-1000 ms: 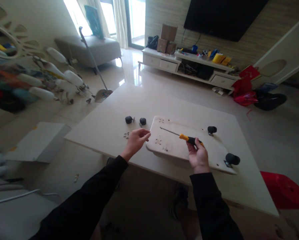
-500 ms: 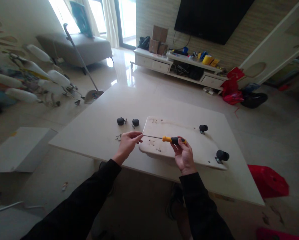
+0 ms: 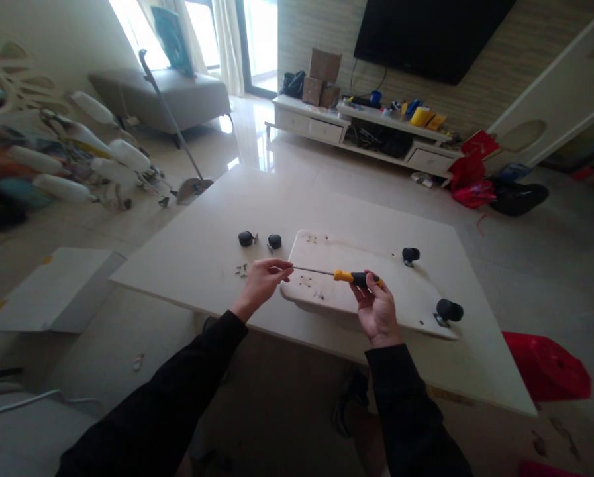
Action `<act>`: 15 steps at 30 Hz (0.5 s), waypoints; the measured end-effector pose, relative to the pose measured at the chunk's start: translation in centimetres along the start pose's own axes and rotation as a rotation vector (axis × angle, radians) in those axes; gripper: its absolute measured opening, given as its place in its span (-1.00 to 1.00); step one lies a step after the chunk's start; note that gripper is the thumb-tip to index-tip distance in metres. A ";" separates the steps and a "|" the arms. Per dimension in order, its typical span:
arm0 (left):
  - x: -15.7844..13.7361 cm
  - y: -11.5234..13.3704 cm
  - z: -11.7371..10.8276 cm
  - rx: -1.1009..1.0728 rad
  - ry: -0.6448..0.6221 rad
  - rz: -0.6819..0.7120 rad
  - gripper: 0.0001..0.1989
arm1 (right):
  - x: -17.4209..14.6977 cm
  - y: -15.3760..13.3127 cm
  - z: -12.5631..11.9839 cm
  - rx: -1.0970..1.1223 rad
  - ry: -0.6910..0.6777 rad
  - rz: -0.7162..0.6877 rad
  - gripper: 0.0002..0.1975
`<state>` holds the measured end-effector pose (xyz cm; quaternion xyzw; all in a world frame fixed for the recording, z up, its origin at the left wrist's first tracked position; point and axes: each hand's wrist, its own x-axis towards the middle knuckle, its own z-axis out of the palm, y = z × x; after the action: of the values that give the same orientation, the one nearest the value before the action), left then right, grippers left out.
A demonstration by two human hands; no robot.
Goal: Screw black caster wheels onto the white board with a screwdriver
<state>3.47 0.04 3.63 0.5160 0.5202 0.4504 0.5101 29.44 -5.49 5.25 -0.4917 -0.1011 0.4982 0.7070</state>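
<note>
My right hand (image 3: 377, 310) is closed round the black and yellow handle of a screwdriver (image 3: 345, 275), held level with its shaft pointing left. At the shaft's far end, the fingers of my left hand (image 3: 264, 281) pinch the tip; whether a screw is between them I cannot tell. Below the tool lies a pale board (image 3: 361, 255) with small holes near its left corners. Two black casters stand at its right end, a far caster (image 3: 410, 255) and a near caster (image 3: 449, 310). Several small screws (image 3: 319, 295) rest on the board beside the near holes.
Left of the board, on the white table (image 3: 187, 252), lie two loose casters, one here (image 3: 246, 238) and another caster (image 3: 275, 241), with several loose screws (image 3: 241, 270). A red stool-like object (image 3: 549, 368) stands off the table's right edge, a white box (image 3: 53, 291) off its left.
The whole scene has shifted slightly to the right as the camera turned. Both hands keep the same hold on the screwdriver over the board.
</note>
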 end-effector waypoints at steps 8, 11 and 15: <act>0.1 0.1 -0.1 0.014 -0.053 0.041 -0.74 | 0.2 -0.4 -0.2 -0.010 0.034 0.004 -0.64; 0.1 0.2 -0.1 0.046 -0.049 0.066 -0.79 | 0.2 -0.5 -0.2 -0.013 0.052 0.007 -0.62; -0.1 0.6 -0.2 0.121 -0.050 0.158 -0.85 | 0.2 -0.5 -0.3 -0.030 0.067 0.003 -0.50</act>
<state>3.35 -0.03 4.22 0.5964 0.4914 0.4439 0.4536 30.07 -5.48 5.45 -0.5190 -0.0840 0.4808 0.7017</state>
